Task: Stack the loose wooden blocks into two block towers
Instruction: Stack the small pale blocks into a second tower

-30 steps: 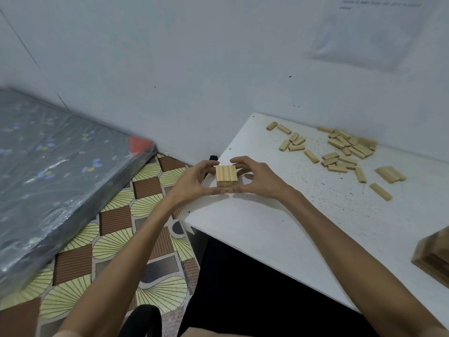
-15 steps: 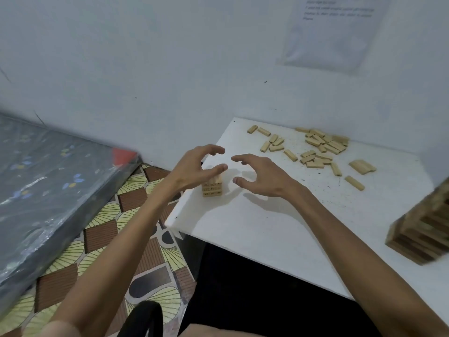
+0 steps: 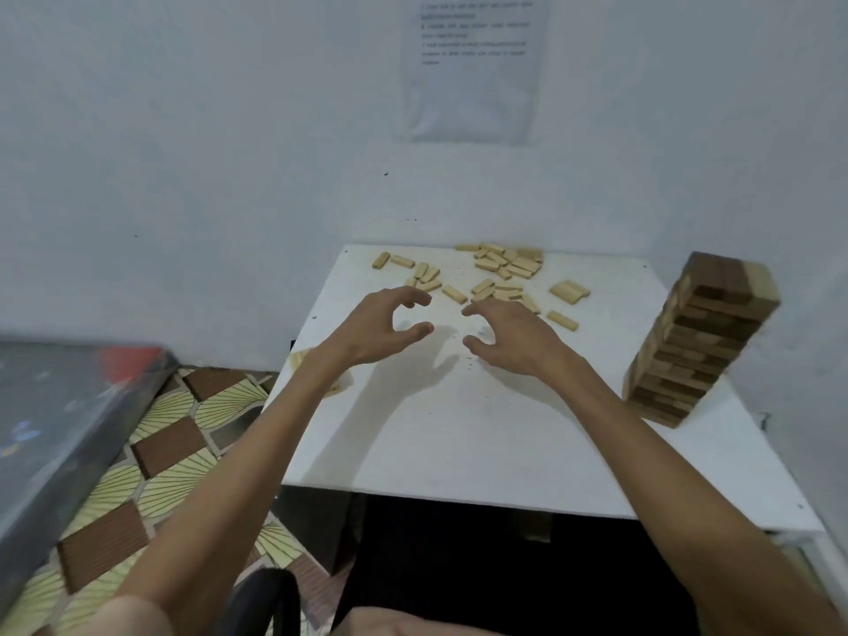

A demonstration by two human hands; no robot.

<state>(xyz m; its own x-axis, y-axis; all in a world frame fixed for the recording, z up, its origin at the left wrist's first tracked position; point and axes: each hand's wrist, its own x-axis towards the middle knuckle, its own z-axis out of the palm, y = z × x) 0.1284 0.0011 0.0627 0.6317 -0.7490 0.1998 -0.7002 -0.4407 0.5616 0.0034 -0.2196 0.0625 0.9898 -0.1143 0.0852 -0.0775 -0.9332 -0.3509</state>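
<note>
The white table [image 3: 459, 452] spreads under both my hands. Well off to the right of my right hand stands the tall tower [image 3: 697, 342], in dark and pale layers. Just beyond my fingertips the loose blocks [image 3: 504, 268] lie flat, scattered toward the far edge. My left hand [image 3: 376, 332] and right hand [image 3: 514, 337] hover side by side, fingers curved and spread, gripping nothing. Behind my left wrist bits of a low pale stack [image 3: 297, 358] show, mostly hidden by my forearm; I take it for the second tower's start. The nearest block [image 3: 454, 294] lies just ahead of the gap between my hands, its long axis slanting from far-left to near-right; either hand should reach it.
</note>
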